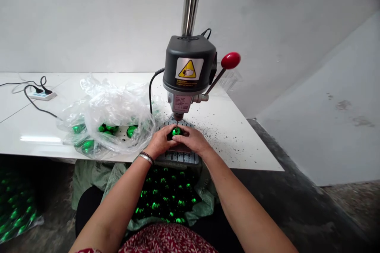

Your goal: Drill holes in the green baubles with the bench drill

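A shiny green ball point(177, 131) is held between my two hands under the drill press point(190, 63). My left hand point(162, 141) closes on its left side, and my right hand point(192, 139) on its right side with the thumb across the front. The thin drill bit point(177, 123) points down at the top of the ball; whether it touches the ball I cannot tell. Below my hands is the grey slotted drill base point(178, 158). The red-knobbed lever point(230, 60) sticks up to the right, with neither hand on it.
A clear plastic bag point(103, 102) with several green balls lies left on the white table point(38, 126). Dark chips are scattered right of the drill. A green sack point(208, 201) full of green balls sits below the table edge. A power strip point(44, 95) stands far left.
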A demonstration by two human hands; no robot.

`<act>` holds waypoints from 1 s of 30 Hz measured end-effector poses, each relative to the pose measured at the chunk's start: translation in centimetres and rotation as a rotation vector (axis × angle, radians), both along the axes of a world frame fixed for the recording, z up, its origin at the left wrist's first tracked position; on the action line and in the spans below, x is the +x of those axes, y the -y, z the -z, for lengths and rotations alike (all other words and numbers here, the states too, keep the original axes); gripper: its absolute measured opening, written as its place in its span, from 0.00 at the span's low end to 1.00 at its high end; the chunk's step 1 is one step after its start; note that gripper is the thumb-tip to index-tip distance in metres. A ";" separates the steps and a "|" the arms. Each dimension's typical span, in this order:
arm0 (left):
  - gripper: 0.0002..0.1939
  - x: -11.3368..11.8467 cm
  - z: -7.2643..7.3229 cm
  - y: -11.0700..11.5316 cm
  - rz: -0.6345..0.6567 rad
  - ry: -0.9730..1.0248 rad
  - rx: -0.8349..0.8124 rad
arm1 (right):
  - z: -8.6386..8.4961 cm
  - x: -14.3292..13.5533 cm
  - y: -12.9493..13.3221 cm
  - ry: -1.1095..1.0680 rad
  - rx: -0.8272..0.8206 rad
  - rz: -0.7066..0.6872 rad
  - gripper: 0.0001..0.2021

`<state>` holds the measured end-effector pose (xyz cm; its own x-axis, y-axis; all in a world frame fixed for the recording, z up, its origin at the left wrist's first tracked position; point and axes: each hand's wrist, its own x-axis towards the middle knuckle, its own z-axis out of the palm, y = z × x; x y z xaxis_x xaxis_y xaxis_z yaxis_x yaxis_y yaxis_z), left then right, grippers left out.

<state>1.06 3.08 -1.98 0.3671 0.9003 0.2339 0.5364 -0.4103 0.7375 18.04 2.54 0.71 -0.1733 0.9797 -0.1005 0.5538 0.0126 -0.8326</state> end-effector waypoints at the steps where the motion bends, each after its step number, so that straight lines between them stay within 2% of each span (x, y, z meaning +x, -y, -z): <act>1: 0.29 0.2 0.1 0.1 -0.022 0.008 -0.006 | 0.2 0.0 0.1 -0.025 0.007 -0.005 0.27; 5: 0.30 0.9 0.5 0.7 -0.119 0.041 -0.009 | 0.5 0.8 0.6 -0.109 0.048 0.034 0.26; 8: 0.31 1.4 0.8 1.0 -0.186 0.051 -0.029 | -1.2 3.2 0.3 -0.159 0.130 0.179 0.26; 11: 0.30 1.8 0.7 1.1 -0.225 0.077 -0.050 | -5.7 5.9 0.0 -0.206 0.272 0.342 0.27; 13: 0.30 1.9 0.6 1.2 -0.236 0.090 -0.055 | -9.9 6.8 0.3 -0.233 0.377 0.408 0.30; 15: 0.30 2.0 0.5 1.4 -0.245 0.087 -0.058 | -14.1 6.6 0.7 -0.233 0.493 0.419 0.30; 17: 0.30 2.0 0.5 1.5 -0.247 0.079 -0.058 | -17.8 5.5 0.9 -0.096 0.677 0.415 0.30; 19: 0.30 2.0 0.6 1.6 -0.242 0.077 -0.053 | -20.2 4.3 0.6 0.154 0.755 0.413 0.29; 21: 0.29 2.0 0.7 1.6 -0.235 0.072 -0.050 | -21.2 3.3 -0.2 0.388 0.755 0.423 0.28; 23: 0.29 1.9 0.7 1.6 -0.236 0.066 -0.055 | -21.1 2.7 -1.1 0.498 0.749 0.446 0.26; 26: 0.29 1.9 0.6 1.6 -0.245 0.058 -0.061 | -20.2 2.4 -1.9 0.461 0.810 0.469 0.16; 30: 0.28 1.9 0.5 1.6 -0.239 0.051 -0.060 | -19.5 2.0 -0.5 0.491 0.771 0.510 0.11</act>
